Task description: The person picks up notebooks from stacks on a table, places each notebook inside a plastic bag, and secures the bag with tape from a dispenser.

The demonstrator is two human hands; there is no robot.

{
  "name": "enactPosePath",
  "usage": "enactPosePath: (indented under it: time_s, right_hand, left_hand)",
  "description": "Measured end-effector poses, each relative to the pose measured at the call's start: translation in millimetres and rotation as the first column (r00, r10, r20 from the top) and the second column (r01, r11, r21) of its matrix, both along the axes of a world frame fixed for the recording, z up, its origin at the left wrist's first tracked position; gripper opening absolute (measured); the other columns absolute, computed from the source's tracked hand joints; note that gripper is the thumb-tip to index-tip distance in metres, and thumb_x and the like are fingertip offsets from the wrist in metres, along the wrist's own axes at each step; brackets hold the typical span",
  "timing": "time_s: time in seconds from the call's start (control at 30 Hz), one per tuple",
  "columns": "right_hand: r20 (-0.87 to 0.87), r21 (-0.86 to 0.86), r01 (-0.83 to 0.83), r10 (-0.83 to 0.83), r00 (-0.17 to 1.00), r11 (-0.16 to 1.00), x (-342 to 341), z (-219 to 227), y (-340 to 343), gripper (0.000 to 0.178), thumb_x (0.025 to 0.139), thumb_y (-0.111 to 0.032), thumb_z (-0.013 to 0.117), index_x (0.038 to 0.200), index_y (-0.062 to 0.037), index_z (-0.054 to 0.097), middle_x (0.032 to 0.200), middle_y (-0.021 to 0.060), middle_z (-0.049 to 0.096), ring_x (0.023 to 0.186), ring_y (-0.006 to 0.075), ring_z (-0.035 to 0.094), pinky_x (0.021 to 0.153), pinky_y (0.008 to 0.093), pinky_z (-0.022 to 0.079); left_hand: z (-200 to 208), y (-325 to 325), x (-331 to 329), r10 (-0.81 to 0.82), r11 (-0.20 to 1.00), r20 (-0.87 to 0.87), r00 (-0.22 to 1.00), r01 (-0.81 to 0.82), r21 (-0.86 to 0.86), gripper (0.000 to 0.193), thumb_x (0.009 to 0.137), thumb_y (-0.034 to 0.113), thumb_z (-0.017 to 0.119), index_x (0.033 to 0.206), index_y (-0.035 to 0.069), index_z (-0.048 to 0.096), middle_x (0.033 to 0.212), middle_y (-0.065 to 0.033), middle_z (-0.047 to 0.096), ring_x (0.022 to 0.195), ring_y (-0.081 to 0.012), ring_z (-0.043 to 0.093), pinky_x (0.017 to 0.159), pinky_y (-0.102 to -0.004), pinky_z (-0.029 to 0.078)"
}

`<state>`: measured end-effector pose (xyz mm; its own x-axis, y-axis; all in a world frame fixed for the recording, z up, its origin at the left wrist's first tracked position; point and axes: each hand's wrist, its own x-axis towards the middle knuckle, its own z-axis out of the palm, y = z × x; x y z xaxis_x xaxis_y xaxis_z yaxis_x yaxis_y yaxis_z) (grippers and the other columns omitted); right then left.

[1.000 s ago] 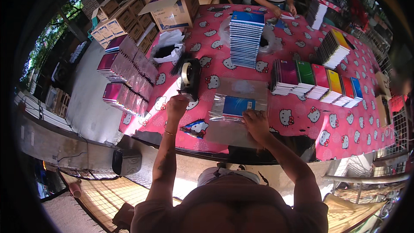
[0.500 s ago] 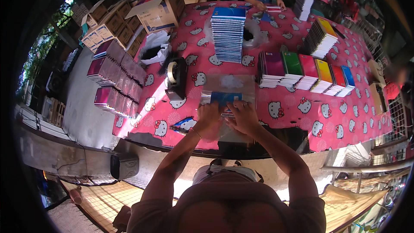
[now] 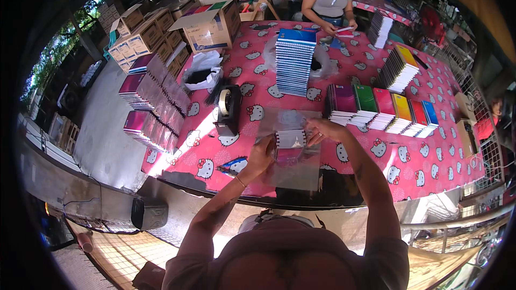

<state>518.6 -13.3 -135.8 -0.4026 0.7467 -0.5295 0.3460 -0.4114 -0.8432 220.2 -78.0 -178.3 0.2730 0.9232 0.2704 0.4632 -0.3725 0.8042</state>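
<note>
A small bundle of spiral notebooks (image 3: pixel 291 139) stands before me with its white page edges up and black coils along both sides. Clear plastic sheet (image 3: pixel 298 174) lies under and around it on the table. My left hand (image 3: pixel 262 153) is closed on the bundle's left side. At its far right corner, my right hand (image 3: pixel 325 129) has its fingers bent in, gripping the bundle's edge; whether plastic is also pinched there is hard to see. A black tape dispenser (image 3: pixel 229 113) with a roll of tape stands to the left of the bundle.
A tall notebook stack (image 3: pixel 294 64) stands beyond my hands. Coloured notebook rows (image 3: pixel 365 104) are at right, plastic-wrapped bundles (image 3: pixel 153 102) at left. A white plastic bag (image 3: pixel 203 70) and an open carton (image 3: pixel 212 29) lie farther back. Across the table, a person (image 3: pixel 329 2) handles papers.
The bundle has turned from blue cover up to page edges up. My right hand has moved to its far right corner, my left to its left side. The view has tilted upward.
</note>
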Motion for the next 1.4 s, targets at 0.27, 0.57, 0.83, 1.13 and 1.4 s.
enactPosePath:
  time_s: [0.27, 0.57, 0.83, 1.13, 1.4]
  right_hand:
    - [0.354, 0.91, -0.316, -0.111, 0.929, 0.268, -43.8, 60.6, -87.4, 0.037, 0.087, -0.033, 0.072, 0.119, -0.0151, 0.065, 0.145, 0.0102, 0.05, 0.138, 0.031, 0.043, 0.111, 0.0472, 0.033]
    - [0.279, 0.947, -0.204, -0.321, 0.905, 0.247, -87.5, 75.4, -102.9, 0.025, 0.082, -0.021, 0.075, 0.105, -0.0127, 0.071, 0.127, 0.0051, 0.062, 0.118, 0.0282, 0.056, 0.104, 0.047, 0.037]
    - [0.359, 0.93, -0.28, -0.433, 0.827, 0.236, -115.7, 75.5, -100.7, 0.031, 0.084, -0.03, 0.073, 0.112, -0.0178, 0.069, 0.116, 0.0005, 0.066, 0.109, 0.0256, 0.057, 0.1, 0.0446, 0.035]
    - [0.38, 0.92, -0.264, -0.493, 0.782, 0.29, -142.2, 76.8, -110.1, 0.041, 0.077, -0.032, 0.078, 0.113, -0.0154, 0.069, 0.109, 0.003, 0.069, 0.106, 0.0242, 0.061, 0.099, 0.044, 0.035]
    - [0.428, 0.902, -0.314, -0.526, 0.735, 0.295, -148.0, 80.5, -110.3, 0.045, 0.074, -0.035, 0.081, 0.113, -0.0148, 0.07, 0.101, 0.0024, 0.07, 0.102, 0.0223, 0.061, 0.099, 0.0447, 0.033]
  left_hand:
    - [-7.4, 61.9, -123.9, 0.592, 0.741, 0.004, 0.806, -0.546, 0.391, 0.042, 0.085, 0.013, 0.074, 0.123, 0.0, 0.061, 0.109, -0.017, 0.056, 0.085, -0.0326, 0.06, 0.076, -0.04, 0.052]
    - [-24.1, 82.3, -154.7, 0.514, 0.785, 0.567, 0.644, -0.086, -0.614, 0.008, 0.089, 0.017, 0.07, 0.091, 0.01, 0.072, 0.082, 0.0024, 0.067, 0.074, -0.0159, 0.062, 0.063, -0.0285, 0.044]
    - [29.5, 71.8, -151.5, 0.442, 0.896, -0.523, 0.728, -0.39, 0.214, 0.017, 0.087, 0.022, 0.063, 0.094, 0.008, 0.069, 0.075, -0.0202, 0.07, 0.075, -0.0379, 0.07, 0.066, -0.0474, 0.054]
    - [-33.9, 64.8, -169.0, 0.5, 0.819, 0.371, 0.782, -0.289, -0.496, 0.013, 0.089, 0.014, 0.064, 0.095, 0.003, 0.069, 0.071, -0.0029, 0.067, 0.063, -0.0133, 0.063, 0.06, -0.0268, 0.049]
    - [50.8, 65.3, -144.0, -0.121, 0.987, 0.096, 0.988, 0.11, 0.117, 0.014, 0.087, 0.002, 0.069, 0.1, 0.002, 0.064, 0.076, -0.01, 0.069, 0.07, -0.0179, 0.07, 0.066, -0.0299, 0.054]
